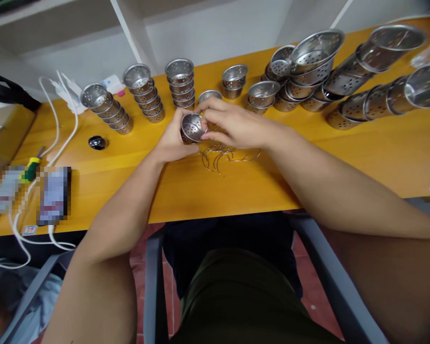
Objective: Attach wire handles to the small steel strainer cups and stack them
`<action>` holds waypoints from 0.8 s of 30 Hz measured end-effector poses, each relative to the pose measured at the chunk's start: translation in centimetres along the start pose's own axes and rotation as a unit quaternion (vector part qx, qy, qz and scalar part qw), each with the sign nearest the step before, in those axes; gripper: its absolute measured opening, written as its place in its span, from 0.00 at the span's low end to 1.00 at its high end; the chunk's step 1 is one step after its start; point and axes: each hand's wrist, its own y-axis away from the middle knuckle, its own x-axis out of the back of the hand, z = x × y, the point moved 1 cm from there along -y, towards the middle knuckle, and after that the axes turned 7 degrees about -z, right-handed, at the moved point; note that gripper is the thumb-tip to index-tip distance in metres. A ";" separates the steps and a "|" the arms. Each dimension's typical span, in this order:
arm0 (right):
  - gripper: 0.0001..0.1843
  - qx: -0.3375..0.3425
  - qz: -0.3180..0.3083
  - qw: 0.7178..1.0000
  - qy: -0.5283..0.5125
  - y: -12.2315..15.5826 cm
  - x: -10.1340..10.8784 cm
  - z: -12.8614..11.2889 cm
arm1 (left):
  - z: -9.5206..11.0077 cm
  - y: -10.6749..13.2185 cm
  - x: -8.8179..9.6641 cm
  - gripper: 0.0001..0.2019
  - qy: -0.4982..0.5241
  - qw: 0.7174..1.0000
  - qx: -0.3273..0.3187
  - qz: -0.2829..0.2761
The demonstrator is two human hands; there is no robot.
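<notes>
My left hand (172,141) is closed around a small perforated steel strainer cup (192,127), holding it tilted with its open mouth toward me. My right hand (232,125) meets it from the right, fingers pinched at the cup's rim; what they pinch is too small to make out. Just below both hands a loose pile of thin wire handles (222,155) lies on the orange table (236,191).
Stacks of strainer cups (181,83) line the table's back, with longer stacks lying on their sides at the right (376,98). A single cup (209,95) sits behind my hands. A black knob (97,142), white cables (59,129) and a screwdriver (31,168) lie at left.
</notes>
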 end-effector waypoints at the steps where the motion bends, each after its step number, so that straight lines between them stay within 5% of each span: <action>1: 0.17 -0.007 0.002 1.000 -0.001 0.0 -0.1 -0.1 | 0.0 0.0 0.0 0.52 -0.001 1.000 0.008 0.003; 7: 0.24 -0.045 -0.008 0.998 -0.052 -0.1 0.8 -0.9 | 0.4 0.1 0.4 0.51 -0.012 0.998 0.068 0.010; 15: 0.28 -0.025 -0.071 0.977 -0.199 0.5 2.9 -0.6 | -0.5 0.3 0.2 0.50 -0.047 0.997 0.055 0.034; 24: 0.26 -0.020 -0.076 0.985 -0.152 0.8 1.6 1.5 | -3.1 0.5 1.0 0.54 -0.111 0.982 0.104 0.110</action>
